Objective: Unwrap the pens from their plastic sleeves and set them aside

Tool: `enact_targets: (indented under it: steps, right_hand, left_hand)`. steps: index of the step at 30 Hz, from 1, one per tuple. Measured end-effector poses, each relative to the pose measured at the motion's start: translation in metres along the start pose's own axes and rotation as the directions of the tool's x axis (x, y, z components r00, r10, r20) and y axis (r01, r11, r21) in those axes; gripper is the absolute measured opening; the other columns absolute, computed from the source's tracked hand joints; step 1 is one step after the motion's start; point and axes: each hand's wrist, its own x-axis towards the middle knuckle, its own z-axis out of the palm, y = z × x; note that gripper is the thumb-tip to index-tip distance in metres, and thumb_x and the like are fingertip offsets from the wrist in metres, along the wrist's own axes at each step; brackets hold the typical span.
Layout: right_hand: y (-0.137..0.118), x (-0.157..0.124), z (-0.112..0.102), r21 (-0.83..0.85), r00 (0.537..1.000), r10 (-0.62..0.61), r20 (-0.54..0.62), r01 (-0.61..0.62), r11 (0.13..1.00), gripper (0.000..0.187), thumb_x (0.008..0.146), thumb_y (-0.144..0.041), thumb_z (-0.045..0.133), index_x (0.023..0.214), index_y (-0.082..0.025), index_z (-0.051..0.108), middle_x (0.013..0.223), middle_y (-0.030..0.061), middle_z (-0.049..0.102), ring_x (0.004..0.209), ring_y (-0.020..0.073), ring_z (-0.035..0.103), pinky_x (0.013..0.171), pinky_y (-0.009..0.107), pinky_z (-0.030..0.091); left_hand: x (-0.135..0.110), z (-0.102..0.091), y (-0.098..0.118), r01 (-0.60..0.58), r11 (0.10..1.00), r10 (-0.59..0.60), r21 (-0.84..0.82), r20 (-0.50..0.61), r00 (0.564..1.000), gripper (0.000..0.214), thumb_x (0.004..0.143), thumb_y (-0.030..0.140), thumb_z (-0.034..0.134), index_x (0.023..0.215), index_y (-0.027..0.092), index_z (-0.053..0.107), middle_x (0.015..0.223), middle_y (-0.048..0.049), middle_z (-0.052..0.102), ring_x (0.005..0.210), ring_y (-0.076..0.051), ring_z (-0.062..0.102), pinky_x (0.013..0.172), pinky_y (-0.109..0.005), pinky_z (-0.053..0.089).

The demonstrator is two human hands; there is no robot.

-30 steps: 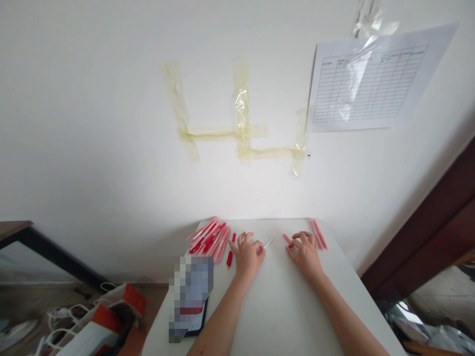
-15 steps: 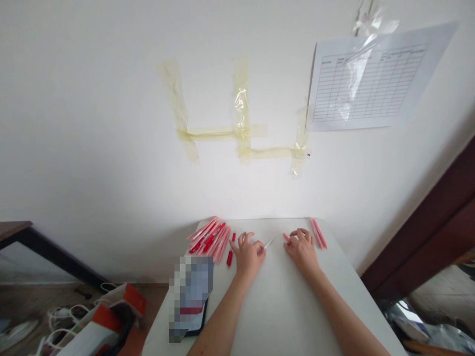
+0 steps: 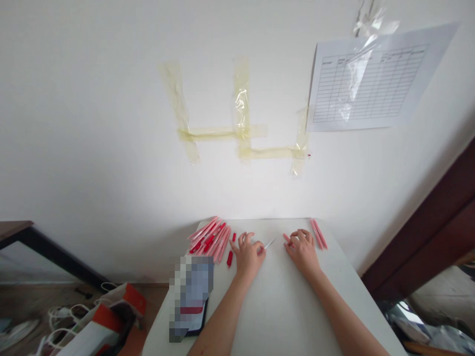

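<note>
My left hand [image 3: 249, 254] pinches a thin, pale pen refill [image 3: 272, 242] between thumb and forefinger, its tip pointing up and to the right. A short gap away, my right hand [image 3: 303, 251] closes on a pink pen barrel [image 3: 286, 237]; only one end of it shows beyond the fingers. Beside my left hand lie a red pen cap [image 3: 229, 258] and a smaller red piece [image 3: 234, 237]. Further left is a heap of pink pens and red parts [image 3: 208, 240]. To the right of my right hand, two pink pens [image 3: 319, 234] lie side by side.
The white table [image 3: 274, 316] stands against the wall. A phone [image 3: 198, 324], partly blurred out, lies at its left edge. Paper bags [image 3: 100, 321] are on the floor at left. A printed sheet [image 3: 367, 84] and yellowed tape [image 3: 243, 109] are on the wall.
</note>
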Motion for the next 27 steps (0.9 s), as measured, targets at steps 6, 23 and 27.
enact_targets:
  steps: [6, 23, 27]
  right_hand:
    - [0.004, -0.002, 0.004, 0.018, 1.000, -0.005, -0.020, 0.005, 1.000, 0.013, 0.091, -0.031, 0.063, 0.084, -0.021, 0.068, 0.104, 0.0097, 0.064, 0.116, 0.0313, 0.047, 0.097, 0.047, 0.043]
    - [0.007, -0.005, -0.002, 0.118, 0.994, -0.092, -0.053, 0.098, 0.988, 0.032, 0.093, -0.033, 0.060, 0.125, -0.032, 0.066, 0.115, 0.0104, 0.060, 0.114, 0.0295, 0.050, 0.094, 0.049, 0.050]
    - [0.003, -0.005, -0.006, 0.148, 0.990, -0.140, -0.001, 0.138, 0.979, 0.030, 0.091, -0.029, 0.063, 0.119, -0.034, 0.069, 0.117, 0.0095, 0.060, 0.116, 0.0296, 0.050, 0.095, 0.050, 0.051]
  left_hand:
    - [0.000, -0.001, 0.001, 0.002, 1.000, -0.002, 0.004, -0.004, 1.000, 0.002, 0.080, 0.029, 0.073, 0.079, 0.029, 0.074, 0.134, -0.0024, 0.060, 0.137, -0.034, 0.041, 0.113, -0.077, 0.010]
    - [0.002, -0.006, -0.001, -0.123, 0.991, 0.120, -0.052, -0.058, 0.991, 0.007, 0.084, 0.029, 0.071, 0.088, 0.033, 0.075, 0.132, -0.0008, 0.061, 0.134, -0.029, 0.045, 0.118, -0.071, 0.011]
    - [0.002, -0.004, -0.002, -0.128, 0.991, 0.126, -0.041, -0.054, 0.991, 0.006, 0.084, 0.030, 0.071, 0.088, 0.033, 0.075, 0.132, -0.0010, 0.061, 0.134, -0.029, 0.045, 0.118, -0.072, 0.010]
